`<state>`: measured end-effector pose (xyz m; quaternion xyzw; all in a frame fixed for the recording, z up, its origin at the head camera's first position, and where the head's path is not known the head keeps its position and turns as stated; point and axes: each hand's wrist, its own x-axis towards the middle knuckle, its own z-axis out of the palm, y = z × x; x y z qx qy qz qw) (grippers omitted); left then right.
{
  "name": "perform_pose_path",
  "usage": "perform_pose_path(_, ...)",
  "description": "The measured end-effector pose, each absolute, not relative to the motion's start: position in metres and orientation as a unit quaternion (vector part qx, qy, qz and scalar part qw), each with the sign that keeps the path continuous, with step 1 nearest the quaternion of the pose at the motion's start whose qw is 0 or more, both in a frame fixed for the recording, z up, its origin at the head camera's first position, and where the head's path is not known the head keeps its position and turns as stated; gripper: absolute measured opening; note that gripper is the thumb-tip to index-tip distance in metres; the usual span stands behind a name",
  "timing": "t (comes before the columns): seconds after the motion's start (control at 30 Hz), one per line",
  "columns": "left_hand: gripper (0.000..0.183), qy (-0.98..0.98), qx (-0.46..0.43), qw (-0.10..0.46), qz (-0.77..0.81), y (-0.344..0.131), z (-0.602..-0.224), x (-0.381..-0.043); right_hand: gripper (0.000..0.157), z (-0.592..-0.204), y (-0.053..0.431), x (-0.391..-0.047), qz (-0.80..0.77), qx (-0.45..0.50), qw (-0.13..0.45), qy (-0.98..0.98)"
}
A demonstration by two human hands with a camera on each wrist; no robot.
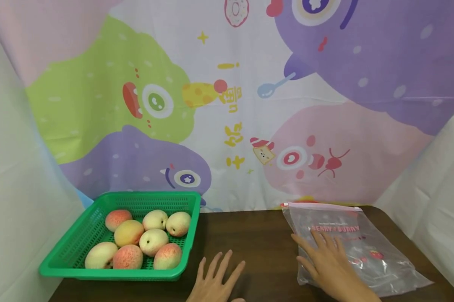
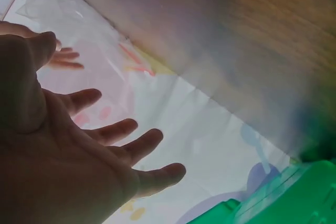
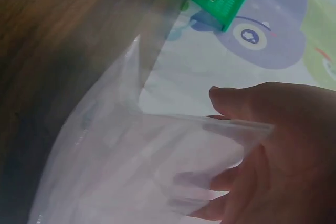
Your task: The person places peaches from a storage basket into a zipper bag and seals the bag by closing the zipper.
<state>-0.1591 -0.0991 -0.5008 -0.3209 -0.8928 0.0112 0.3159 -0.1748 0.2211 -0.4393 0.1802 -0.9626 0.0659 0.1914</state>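
Observation:
To the right of the green basket, my left hand (image 1: 213, 283) hovers at the table's front with fingers spread, holding nothing. The left wrist view shows the same hand (image 2: 89, 156), palm visible and fingers apart. My right hand (image 1: 327, 260) reaches over a clear zip bag (image 1: 385, 247), which lies flat with pink print and a pink zip strip at its far end. Seen from the right wrist, the bag's film (image 3: 136, 166) covers part of the fingers, and the thumb extends beside its edge. Several peaches (image 1: 154, 242) sit in the basket (image 1: 111, 274).
A dark wooden table (image 1: 249, 235) carries the basket on the left and the bag on the right. Behind it hangs a cartoon-printed cloth (image 1: 242, 126). White cloth walls (image 1: 19, 167) close in both sides.

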Motion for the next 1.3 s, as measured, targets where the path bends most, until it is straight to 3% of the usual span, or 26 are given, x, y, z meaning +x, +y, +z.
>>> perform_pose_path(0.27,0.062,-0.934,-0.331,0.113,-0.075,-0.096,-0.489,-0.16,0.041,-0.451,0.23,-0.176,0.058,0.174,0.152,-0.971)
perform_pose_path(0.33,0.062,-0.933,-0.337,0.094,-0.082,-0.095,-0.487,-0.161,0.039,-0.453,0.231,-0.176,0.059,0.178,0.142,-0.972)
perform_pose_path(0.5,0.063,-0.929,-0.352,0.084,-0.074,-0.09,-0.484,-0.164,0.038,-0.455,0.234,-0.179,0.053,0.199,0.139,-0.969)
perform_pose_path(0.77,0.063,-0.928,-0.359,0.04,-0.091,-0.076,-0.471,-0.169,0.035,-0.451,0.235,-0.184,0.079,0.198,0.186,-0.959)
perform_pose_path(0.97,0.059,-0.926,-0.353,0.012,-0.132,-0.064,-0.457,-0.172,0.027,-0.446,0.232,-0.182,0.092,0.185,0.171,-0.963)
perform_pose_path(1.3,0.054,-0.901,-0.374,0.061,-0.212,-0.058,-0.45,-0.178,0.028,-0.439,0.218,-0.171,0.103,0.237,0.229,-0.939)
